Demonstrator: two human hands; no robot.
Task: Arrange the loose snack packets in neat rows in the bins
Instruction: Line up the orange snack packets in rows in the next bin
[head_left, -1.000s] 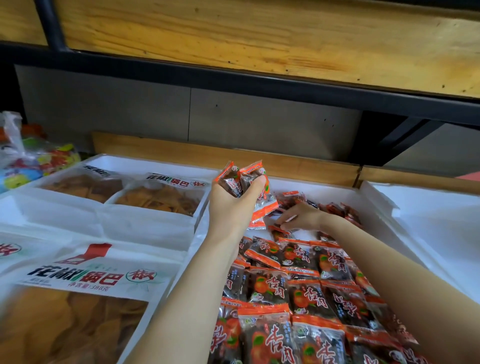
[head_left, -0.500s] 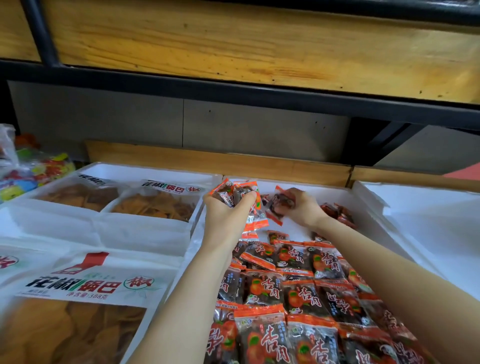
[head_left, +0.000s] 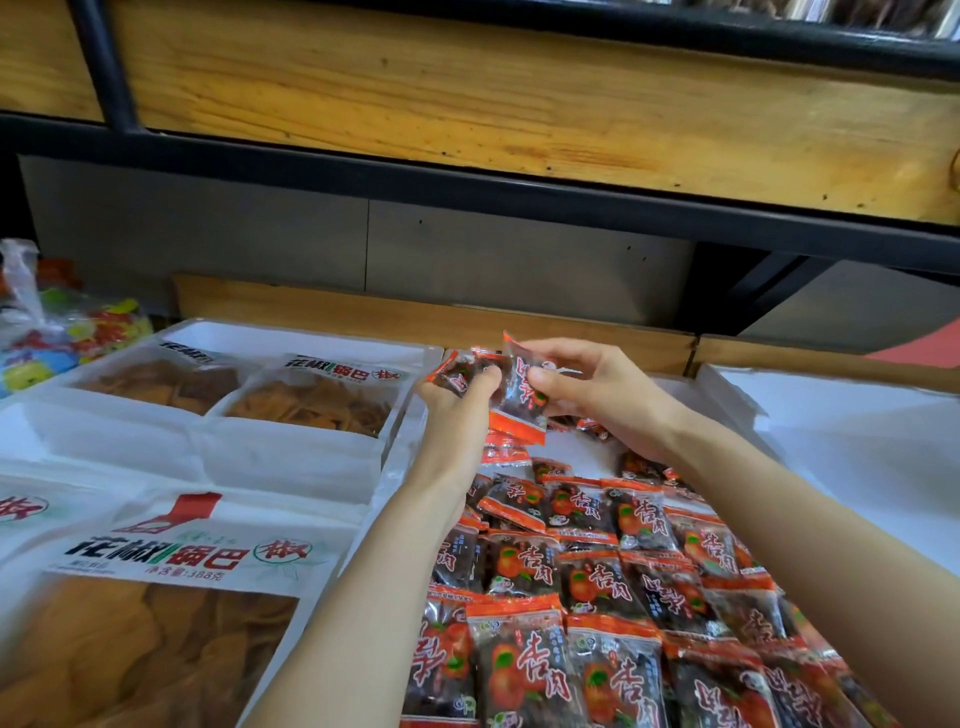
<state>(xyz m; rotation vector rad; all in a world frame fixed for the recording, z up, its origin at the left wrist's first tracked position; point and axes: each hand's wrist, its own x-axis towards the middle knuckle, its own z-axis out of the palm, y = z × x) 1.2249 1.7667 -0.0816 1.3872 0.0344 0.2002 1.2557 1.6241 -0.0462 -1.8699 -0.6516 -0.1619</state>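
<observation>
Head view, left hand (head_left: 457, 415) curled round bunched packets (head_left: 460, 371), right hand (head_left: 602, 389) pinching one packet (head_left: 522, 402), possibly more

Our right hand (head_left: 602, 400) came up and over, and now pinches a packet (head_left: 521, 402) right beside the bunch (head_left: 460, 371) in our left hand (head_left: 457, 415).

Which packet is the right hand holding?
The upright packet pinched in the right hand; the others are bunched in the left hand or lie in the bin.
</observation>
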